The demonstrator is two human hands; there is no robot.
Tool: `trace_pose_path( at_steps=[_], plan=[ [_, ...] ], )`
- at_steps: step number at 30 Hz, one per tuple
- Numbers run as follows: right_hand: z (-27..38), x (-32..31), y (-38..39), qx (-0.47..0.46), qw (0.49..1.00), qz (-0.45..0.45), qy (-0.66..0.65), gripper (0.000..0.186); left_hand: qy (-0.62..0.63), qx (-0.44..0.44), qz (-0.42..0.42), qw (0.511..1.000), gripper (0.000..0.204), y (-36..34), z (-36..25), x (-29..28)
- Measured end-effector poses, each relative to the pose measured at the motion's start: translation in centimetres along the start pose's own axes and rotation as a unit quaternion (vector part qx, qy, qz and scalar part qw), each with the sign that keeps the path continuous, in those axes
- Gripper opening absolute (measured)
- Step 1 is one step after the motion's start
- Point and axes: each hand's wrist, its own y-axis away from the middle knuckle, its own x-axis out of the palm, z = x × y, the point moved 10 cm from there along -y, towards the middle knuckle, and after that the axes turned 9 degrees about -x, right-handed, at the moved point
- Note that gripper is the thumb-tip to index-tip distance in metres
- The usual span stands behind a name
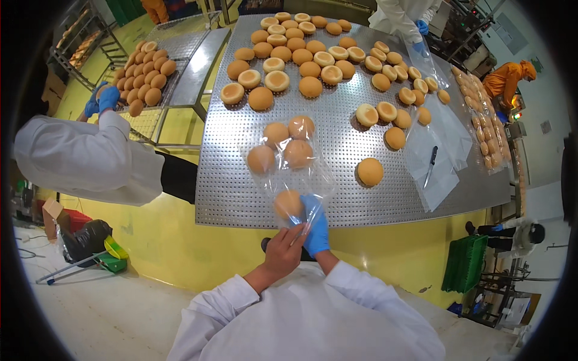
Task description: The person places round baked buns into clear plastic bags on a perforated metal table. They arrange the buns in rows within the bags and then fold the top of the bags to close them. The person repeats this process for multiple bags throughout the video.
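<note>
A clear plastic bag [296, 177] lies along the near part of the perforated metal table. Four round brown buns, one of them a bun [298, 154] at the right, sit grouped in its far end. Closer to me, a single bun [288, 204] is at the bag's near end. My left hand [283, 249], bare, is closed on the bag's near edge. My right hand [315, 225], in a blue glove, is curled against the right side of that single bun; the plastic partly covers its fingers.
Many loose buns [310, 87] spread over the table's far half. At right, a knife [431, 165] lies on flat plastic bags [442, 147], beside packed buns [481, 120]. A co-worker [90, 156] handles buns at a left rack; another co-worker [400, 18] stands across the table.
</note>
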Motion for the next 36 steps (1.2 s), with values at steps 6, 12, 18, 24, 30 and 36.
trace_pose_path(
  at_steps=[6,12,18,24,30,36],
  plan=[
    [2.2,4.9,-7.8,-0.018,0.997,-0.066,0.041,0.049,-0.014,-0.001,0.046,0.999,0.054,0.7,-0.1,1.0],
    [1.1,8.5,-10.5,0.098,0.995,0.006,0.016,0.04,0.024,-0.02,0.059,0.998,0.058,1.8,1.3,0.1],
    [1.2,6.2,-11.3,-0.087,0.994,0.047,-0.056,0.069,-0.004,-0.073,-0.001,0.997,0.06,0.0,3.4,0.3],
    [-1.9,-8.2,-2.2,0.245,0.948,0.202,-0.025,0.075,-0.003,-0.159,-0.032,0.987,0.077,-1.6,9.1,6.6],
    [3.0,-11.0,-15.5,0.194,0.882,0.388,-0.182,0.053,-0.009,-0.204,-0.003,0.979,0.076,-4.6,10.0,9.4],
    [-4.5,-5.2,-39.1,-0.194,0.931,0.032,0.309,0.063,0.115,-0.162,-0.007,0.98,0.057,-6.5,8.9,11.1]
  ],
)
